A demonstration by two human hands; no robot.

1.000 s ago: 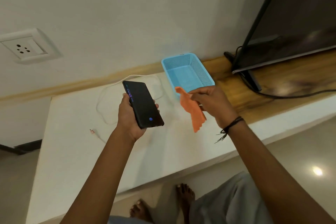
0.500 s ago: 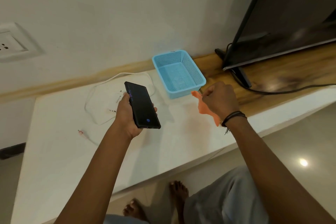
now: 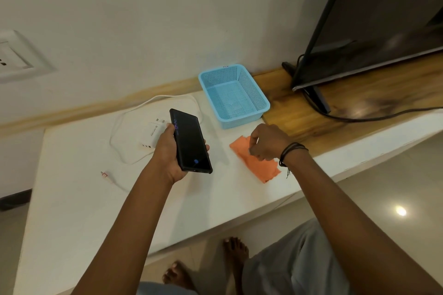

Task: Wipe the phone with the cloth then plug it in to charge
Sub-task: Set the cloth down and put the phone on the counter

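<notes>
the left hand [image 3: 171, 151] is wrapped around a dark phone [image 3: 190, 140] at the centre of the frame, screen up, lifted above the white desk [image 3: 72, 199]. right of it, the right hand [image 3: 268, 142] pinches an orange cloth [image 3: 254, 159] lying flat on the desk, fingers curled onto it. a white charger [image 3: 153, 135] and its cable [image 3: 119, 127] lie left of the phone; a blue basket [image 3: 233, 94] sits above the cloth.

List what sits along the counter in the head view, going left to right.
Cable plug tip → white charger → phone in the left hand → orange cloth under the right hand → TV stand foot. The blue basket overlaps the phone-to-cloth span farther back, so it is left out.
</notes>
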